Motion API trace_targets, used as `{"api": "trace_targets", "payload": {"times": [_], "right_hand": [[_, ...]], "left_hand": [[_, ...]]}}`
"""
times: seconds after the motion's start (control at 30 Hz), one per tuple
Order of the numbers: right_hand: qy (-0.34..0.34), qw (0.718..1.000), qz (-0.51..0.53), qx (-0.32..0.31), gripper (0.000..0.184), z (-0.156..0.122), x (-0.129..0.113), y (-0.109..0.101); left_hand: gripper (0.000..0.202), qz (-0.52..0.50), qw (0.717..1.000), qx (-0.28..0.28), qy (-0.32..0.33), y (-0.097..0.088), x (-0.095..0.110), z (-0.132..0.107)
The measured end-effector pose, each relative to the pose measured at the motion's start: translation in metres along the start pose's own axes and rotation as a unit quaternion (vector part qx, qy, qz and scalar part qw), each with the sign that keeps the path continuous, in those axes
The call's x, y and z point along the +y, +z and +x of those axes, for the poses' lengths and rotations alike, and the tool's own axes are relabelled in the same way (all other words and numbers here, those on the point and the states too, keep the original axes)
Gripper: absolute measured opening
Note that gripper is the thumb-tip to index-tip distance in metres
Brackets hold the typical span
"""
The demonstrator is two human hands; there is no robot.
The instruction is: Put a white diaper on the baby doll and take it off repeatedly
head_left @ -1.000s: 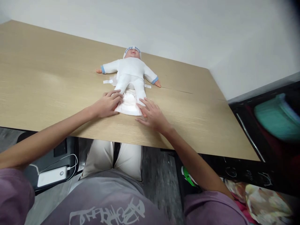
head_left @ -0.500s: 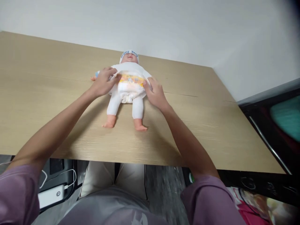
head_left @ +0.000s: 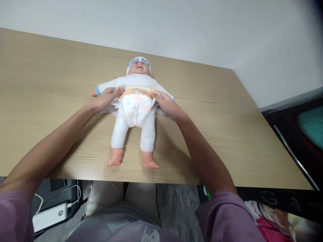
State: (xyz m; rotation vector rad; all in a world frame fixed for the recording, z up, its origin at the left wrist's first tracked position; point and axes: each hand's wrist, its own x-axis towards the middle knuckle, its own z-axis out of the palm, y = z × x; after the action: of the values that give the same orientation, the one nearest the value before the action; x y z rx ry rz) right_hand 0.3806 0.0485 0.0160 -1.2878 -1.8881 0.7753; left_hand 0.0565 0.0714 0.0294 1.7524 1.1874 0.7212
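A baby doll point(head_left: 120, 129) in white clothes and a lettered cap lies on its back on the wooden table, feet towards me. A diaper point(head_left: 137, 106) with an orange patterned waistband is drawn up between its legs and over its belly. My left hand point(head_left: 107, 98) pinches the waistband at the left side, thumb on top. At the right side my right hand point(head_left: 165, 102) grips the other end of the band. The side flaps stick out below both hands. What lies under the doll's back is hidden.
The table point(head_left: 217, 134) meets a pale wall point(head_left: 176, 27) at the back. Beyond its right edge is a dark frame point(head_left: 297, 151) with something teal. Down at the lower left, a white power bank point(head_left: 49, 216) with a cable sits on a dark surface below table level.
The doll and diaper have moved nearer to me, and its feet are closer to the table's front edge. The diaper's front now lies smoother across the belly, with both hands still on it.
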Motion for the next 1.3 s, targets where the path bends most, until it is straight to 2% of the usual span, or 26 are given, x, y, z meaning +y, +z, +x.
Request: {"api": "trace_targets", "payload": {"times": [0.07,0.1,0.17,0.27,0.33,0.43,0.5,0.6,0.67,0.77,0.87,1.0,1.1,1.2,1.3], "right_hand": [[0.016,0.999,0.024,-0.019,0.065,-0.012,-0.005,-0.004],[0.021,0.999,0.026,-0.001,0.062,-0.016,-0.007,-0.007],[0.02,0.997,-0.006,0.081,0.055,-0.024,-0.008,-0.01],[0.01,0.98,-0.071,0.186,0.042,-0.043,-0.007,-0.01],[0.009,0.97,-0.115,0.216,0.035,-0.061,-0.003,-0.006],[0.007,0.96,-0.183,0.214,0.03,-0.085,0.01,0.002],[0.018,0.957,-0.213,0.198,0.031,-0.092,0.019,0.005],[0.072,0.956,-0.226,0.171,0.035,-0.09,0.028,0.007],[0.124,0.956,-0.216,0.153,0.037,-0.086,0.029,0.006],[0.178,0.954,-0.198,0.139,0.04,-0.085,0.024,0.004],[0.181,0.961,-0.17,0.121,0.043,-0.087,0.02,0.0],[0.13,0.985,-0.025,0.107,0.051,-0.085,0.019,-0.012],[0.074,0.987,0.074,0.118,0.054,-0.073,0.014,-0.017],[0.042,0.988,0.083,0.126,0.052,-0.05,0.003,-0.009],[0.016,0.992,0.049,0.116,0.05,-0.028,-0.011,0.01]], "left_hand": [[0.069,0.017,1.0,-0.005,0.008,-0.004,0.003,-0.009],[0.066,0.033,0.999,0.012,0.02,-0.007,0.004,-0.011],[0.055,0.075,0.993,0.079,0.054,-0.011,0.008,-0.012],[0.04,0.143,0.965,0.184,0.124,-0.011,0.023,-0.012],[0.034,0.18,0.945,0.202,0.185,-0.003,0.042,-0.016],[0.032,0.225,0.928,0.147,0.258,0.024,0.073,-0.02],[0.034,0.254,0.923,0.093,0.275,0.047,0.088,-0.02],[0.037,0.3,0.916,0.042,0.262,0.075,0.097,-0.016],[0.039,0.328,0.913,0.036,0.242,0.085,0.095,-0.012],[0.047,0.351,0.907,0.046,0.227,0.091,0.089,-0.009],[0.051,0.358,0.905,0.052,0.225,0.092,0.087,-0.01],[0.055,0.368,0.903,0.052,0.218,0.092,0.087,-0.011],[0.059,0.375,0.9,0.053,0.213,0.093,0.086,-0.01],[0.066,0.374,0.901,0.053,0.212,0.093,0.085,-0.009],[0.076,0.365,0.904,0.056,0.213,0.093,0.085,-0.009]]}}
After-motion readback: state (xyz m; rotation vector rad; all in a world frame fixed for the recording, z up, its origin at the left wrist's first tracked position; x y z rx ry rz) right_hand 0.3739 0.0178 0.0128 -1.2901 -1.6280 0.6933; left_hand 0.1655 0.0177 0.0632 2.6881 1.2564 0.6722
